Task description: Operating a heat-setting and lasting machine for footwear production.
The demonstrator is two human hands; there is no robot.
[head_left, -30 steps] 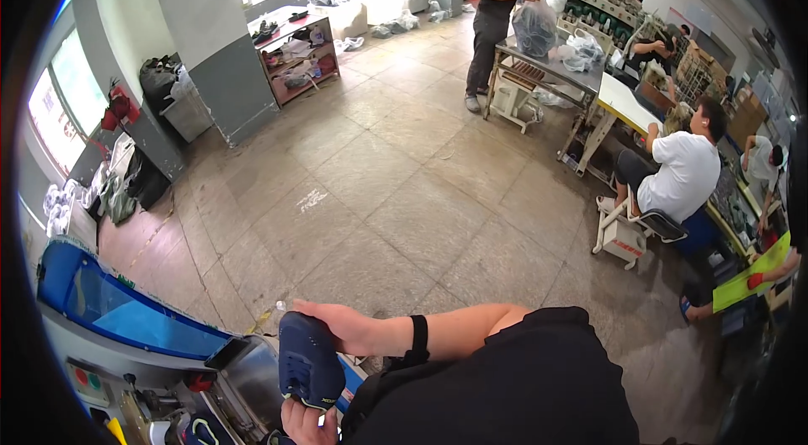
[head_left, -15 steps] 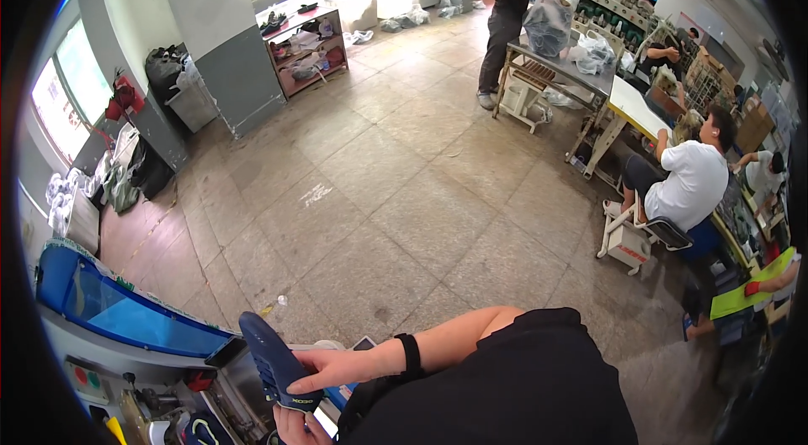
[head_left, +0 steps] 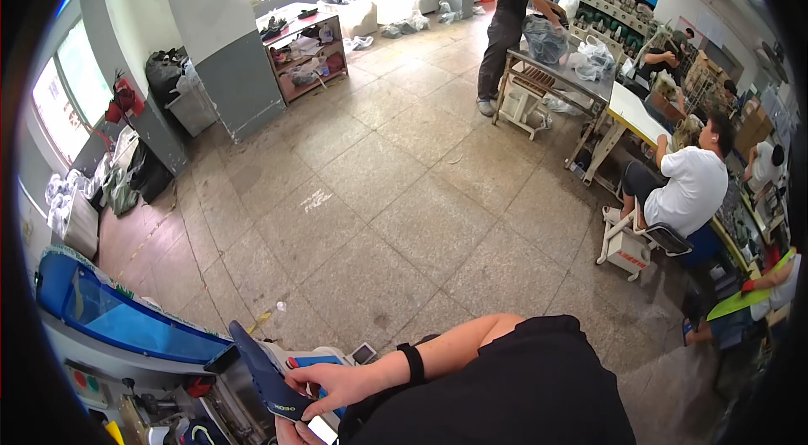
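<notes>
A dark navy shoe upper (head_left: 263,371) with pale lettering near one end is held between my hands at the lower left, its narrow end pointing up and left. My right hand (head_left: 332,386), with a black band at the wrist, is closed on its right side, thumb laid near the lettered end. Below, my left hand (head_left: 292,431) is closed on that lower end, partly cut off by the frame edge. Just behind the upper lies a light-coloured machine part (head_left: 324,358) with a red button. Near my left hand is a small bright white panel (head_left: 323,429).
A machine with a blue transparent cover (head_left: 135,315) and metal fittings stands at the lower left. Tiled floor (head_left: 404,193) stretches ahead. A shelf with shoes (head_left: 305,50) is at the back. At right, a person (head_left: 512,24) stands by a worktable (head_left: 589,83); another person (head_left: 686,184) sits at a bench.
The shoe upper and my hands have shifted slightly down and left, uncovering more of the red-buttoned machine part. The standing person's arms have lowered to the grey bag on the worktable.
</notes>
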